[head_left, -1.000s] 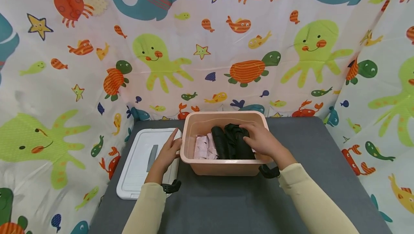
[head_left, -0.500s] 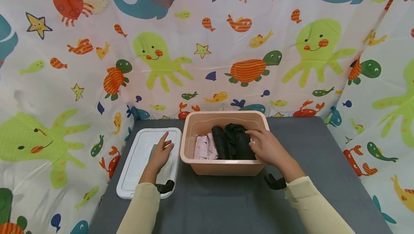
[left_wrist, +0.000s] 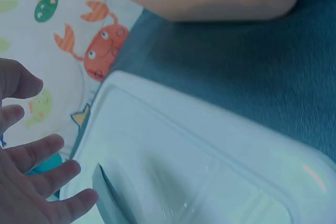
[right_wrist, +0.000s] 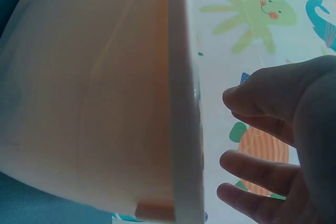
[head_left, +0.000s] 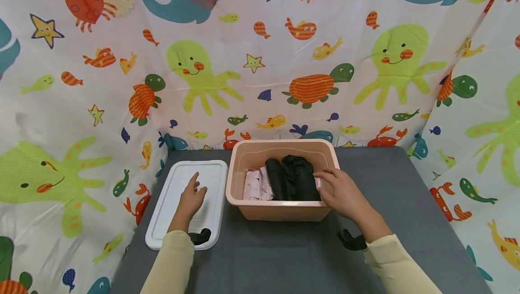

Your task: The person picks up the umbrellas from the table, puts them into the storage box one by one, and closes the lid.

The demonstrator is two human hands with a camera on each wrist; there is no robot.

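Note:
A peach plastic bin [head_left: 280, 211] holds folded pink cloth [head_left: 253, 184] at its left, with a rolled black cloth [head_left: 276, 179] and a bunched black cloth [head_left: 301, 180] beside it. My right hand [head_left: 341, 192] is at the bin's right front corner, fingers loosely bent over the rim [right_wrist: 186, 129] and holding nothing. Left of the bin lies a white lid [head_left: 213, 203]. Over that lid my left hand [head_left: 191, 201] hovers with spread fingers, as the left wrist view also shows; the lid's grey handle [left_wrist: 110, 198] is just beyond the fingertips [left_wrist: 86, 198].
A dark grey cloth covers the table [head_left: 276, 262]. Behind and along both sides hangs a white curtain [head_left: 252, 95] printed with sea animals, close against the table's back edge. Each wrist wears a black strap [head_left: 351, 240].
My left hand has moved from the bin's left rim leftward over the lid. The right hand has drawn back from the black cloth toward the bin's right front corner.

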